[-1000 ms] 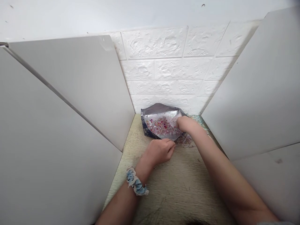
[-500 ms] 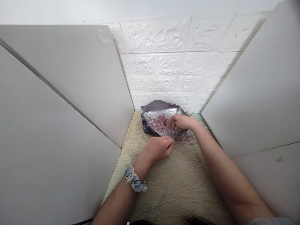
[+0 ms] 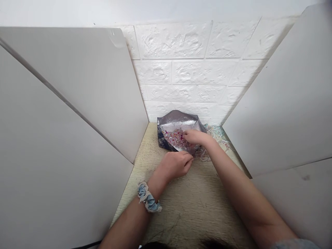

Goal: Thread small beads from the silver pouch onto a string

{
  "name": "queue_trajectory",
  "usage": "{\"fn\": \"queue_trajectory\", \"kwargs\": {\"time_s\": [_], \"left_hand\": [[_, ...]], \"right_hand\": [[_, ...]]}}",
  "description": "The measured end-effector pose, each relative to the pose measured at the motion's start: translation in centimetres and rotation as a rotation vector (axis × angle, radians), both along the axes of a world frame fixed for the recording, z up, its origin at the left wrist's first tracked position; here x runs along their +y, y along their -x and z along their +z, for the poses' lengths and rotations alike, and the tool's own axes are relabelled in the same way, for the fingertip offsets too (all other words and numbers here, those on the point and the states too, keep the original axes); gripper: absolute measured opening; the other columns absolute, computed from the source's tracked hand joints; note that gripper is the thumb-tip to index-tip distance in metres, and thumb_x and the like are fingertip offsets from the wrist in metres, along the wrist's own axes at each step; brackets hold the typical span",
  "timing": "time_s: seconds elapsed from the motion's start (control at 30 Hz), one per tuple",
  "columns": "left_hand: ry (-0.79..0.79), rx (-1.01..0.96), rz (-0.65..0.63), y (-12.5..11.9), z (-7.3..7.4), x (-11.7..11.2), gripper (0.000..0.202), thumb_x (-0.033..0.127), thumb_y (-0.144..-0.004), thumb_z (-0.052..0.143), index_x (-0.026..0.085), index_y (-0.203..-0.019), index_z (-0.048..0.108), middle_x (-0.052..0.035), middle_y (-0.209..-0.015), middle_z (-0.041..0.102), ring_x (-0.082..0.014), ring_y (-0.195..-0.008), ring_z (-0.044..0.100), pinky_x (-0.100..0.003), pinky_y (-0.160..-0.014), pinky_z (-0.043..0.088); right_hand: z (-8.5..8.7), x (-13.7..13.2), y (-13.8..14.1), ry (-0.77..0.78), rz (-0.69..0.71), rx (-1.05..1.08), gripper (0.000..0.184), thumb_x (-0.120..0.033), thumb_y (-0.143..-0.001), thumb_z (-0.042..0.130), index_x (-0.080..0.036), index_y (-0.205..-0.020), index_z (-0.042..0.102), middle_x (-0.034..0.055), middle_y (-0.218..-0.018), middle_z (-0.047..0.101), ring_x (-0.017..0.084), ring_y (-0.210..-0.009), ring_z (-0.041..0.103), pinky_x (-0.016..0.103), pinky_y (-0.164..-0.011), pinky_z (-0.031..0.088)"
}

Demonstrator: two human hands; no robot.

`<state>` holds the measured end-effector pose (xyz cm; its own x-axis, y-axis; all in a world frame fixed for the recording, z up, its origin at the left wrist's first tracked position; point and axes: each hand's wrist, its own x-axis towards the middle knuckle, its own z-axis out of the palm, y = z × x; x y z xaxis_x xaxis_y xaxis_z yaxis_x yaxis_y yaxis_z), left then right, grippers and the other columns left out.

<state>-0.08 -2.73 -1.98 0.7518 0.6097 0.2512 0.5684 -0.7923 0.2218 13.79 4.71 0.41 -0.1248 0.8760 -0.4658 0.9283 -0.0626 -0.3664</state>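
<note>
Found right grip [image 3: 193,137] dipped into beads [image 3: 174,137] inside foil-lined bag [image 3: 162,133], moved inward from bag's right side, thus now reaching the heap; cannot tell whether pinching any (fingertips obscured). Found left grip [image 3: 178,164] curled tightly at bag's front edge. Noted bag on surface [image 3: 199,197], near wall [image 3: 181,72].

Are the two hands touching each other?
Apart: the head view shows a strip of the foil-lined pouch between the right hand in its mouth and the left hand at its near edge.
</note>
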Motion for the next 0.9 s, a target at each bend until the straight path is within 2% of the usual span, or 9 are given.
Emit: {"fn": "queue_trajectory", "kwargs": {"time_s": [0.1,0.17,0.27,0.37,0.47,0.6,0.77,0.9], "left_hand": [[0.004,-0.007,0.005,0.0,0.0,0.0,0.027,0.026,-0.083,0.033,0.02,-0.081,0.059,-0.0006,-0.08,0.063,-0.0127,-0.07,0.058,-0.022,-0.055,0.04],[0.003,-0.009,0.011,0.0,0.0,0.0,0.027,0.027,-0.083,0.033,0.02,-0.081,0.059,-0.0004,-0.08,0.063,-0.0128,-0.07,0.058,-0.022,-0.055,0.039],[-0.001,-0.01,0.016,0.0,0.0,0.0,0.027,0.028,-0.083,0.034,0.02,-0.082,0.06,-0.0006,-0.08,0.063,-0.0124,-0.067,0.058,-0.022,-0.053,0.039],[-0.006,-0.01,0.015,0.0,-0.1,0.0,0.027,0.027,-0.083,0.034,0.02,-0.081,0.06,-0.001,-0.08,0.063,-0.0121,-0.067,0.058,-0.022,-0.052,0.038],[-0.008,-0.005,0.011,0.0,0.0,0.0,0.026,0.027,-0.083,0.034,0.02,-0.082,0.059,-0.0009,-0.08,0.063,-0.0122,-0.068,0.058,-0.022,-0.054,0.039],[-0.001,-0.002,0.013,-0.1,0.2,0.0,0.026,0.026,-0.083,0.034,0.02,-0.082,0.059,-0.0003,-0.081,0.063,-0.0121,-0.069,0.058,-0.022,-0.054,0.038],[-0.001,-0.011,0.018,-0.1,0.2,-0.1,0.025,0.026,-0.083,0.034,0.02,-0.083,0.058,0.0006,-0.083,0.063,-0.0116,-0.07,0.058,-0.022,-0.054,0.038],[-0.009,0.0,0.024,-0.1,0.4,-0.2,0.024,0.026,-0.083,0.034,0.02,-0.08,0.058,0.0004,-0.081,0.062,-0.0111,-0.066,0.057,-0.022,-0.053,0.037]], "right_hand": [[-0.8,0.3,0.4,0.003,-0.057,0.438,0.032,-0.024,-0.081,0.033,-0.014,-0.108,0.048,0.011,-0.101,0.058,0.014,-0.074,0.058,0.021,-0.058,0.045],[-1.2,0.6,0.4,-0.074,-0.108,0.53,0.034,-0.026,-0.082,0.032,-0.017,-0.112,0.044,0.0091,-0.102,0.057,0.013,-0.078,0.057,0.02,-0.059,0.044],[-1.3,1.1,0.1,-0.271,-0.173,0.436,0.034,-0.025,-0.082,0.031,-0.018,-0.112,0.045,0.0081,-0.103,0.057,0.014,-0.081,0.055,0.021,-0.063,0.042],[-1.1,1.2,-0.4,-0.409,-0.155,0.221,0.031,-0.019,-0.08,0.035,-0.015,-0.105,0.052,0.0083,-0.105,0.057,0.016,-0.09,0.053,0.023,-0.071,0.039],[-1.1,1.3,-0.7,-0.411,-0.015,0.026,0.026,-0.013,-0.075,0.04,-0.016,-0.092,0.059,0.0078,-0.097,0.061,0.017,-0.089,0.053,0.023,-0.073,0.037],[-1.9,1.4,-0.7,-0.36,0.194,-0.074,0.025,-0.006,-0.069,0.044,-0.016,-0.083,0.063,0.0069,-0.088,0.063,0.016,-0.08,0.054,0.022,-0.069,0.036],[-2.7,1.5,-0.2,-0.45,0.249,-0.047,0.03,-0.009,-0.074,0.041,-0.02,-0.094,0.062,0.0068,-0.094,0.06,0.016,-0.084,0.052,0.022,-0.073,0.035],[-2.7,1.2,0.7,-0.471,0.294,-0.02,0.026,-0.013,-0.076,0.042,-0.02,-0.09,0.062,0.0061,-0.091,0.059,0.015,-0.082,0.051,0.022,-0.071,0.034]]}}
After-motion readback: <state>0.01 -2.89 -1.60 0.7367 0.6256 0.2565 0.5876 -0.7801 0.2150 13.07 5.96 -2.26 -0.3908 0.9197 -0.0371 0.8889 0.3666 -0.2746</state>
